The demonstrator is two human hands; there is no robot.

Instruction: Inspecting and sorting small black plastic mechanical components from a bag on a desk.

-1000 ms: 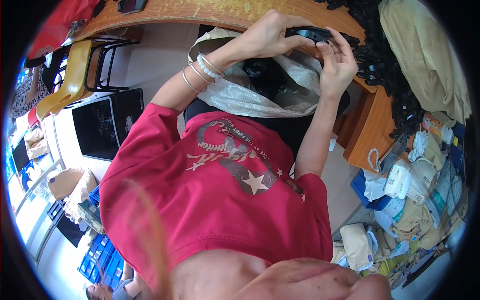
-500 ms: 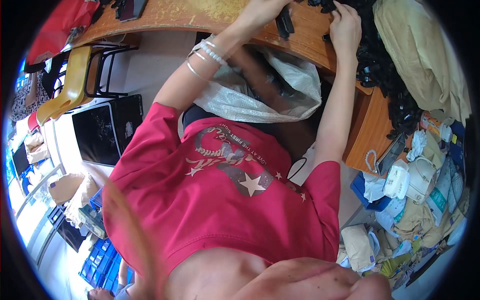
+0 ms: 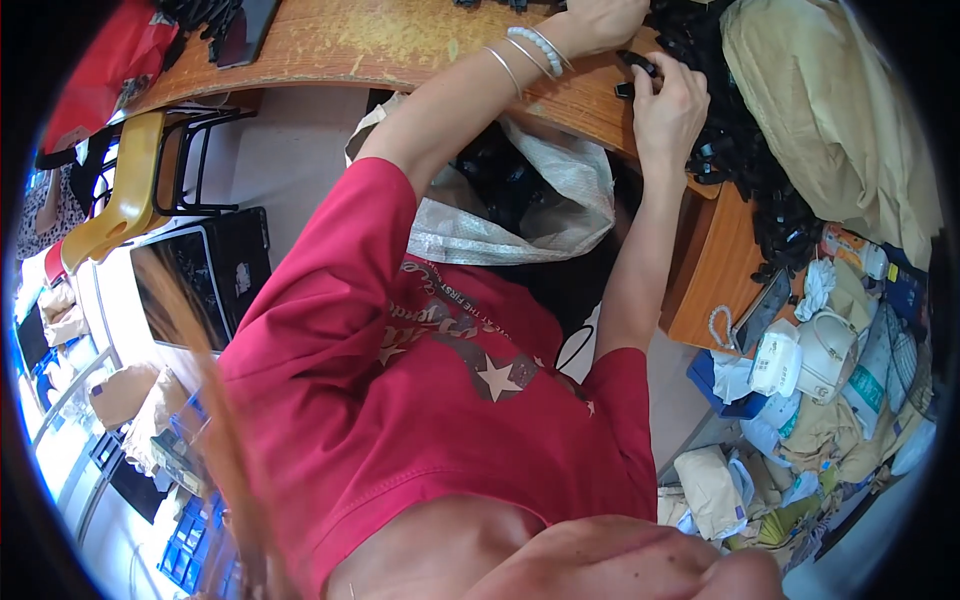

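My left hand, with bracelets on its wrist, is at the top edge over the wooden table. Its fingers run out of the picture, so their grip is hidden. Just to the right, my right hand pinches a small black plastic piece between thumb and fingers above the table edge. Beside that hand stretches a heap of black plastic pieces. Below the table edge, a white woven sack gapes in front of me, dark shiny contents inside it.
A tan cloth bundle lies beyond the heap. A phone and a white handbag are at the right, near piled bags. At the left stand a yellow chair and a black box. A red bag sits upper left.
My left hand has moved right, close to my right hand; the black piece seen under it is out of sight there. My right hand has come down slightly, toward the table edge.
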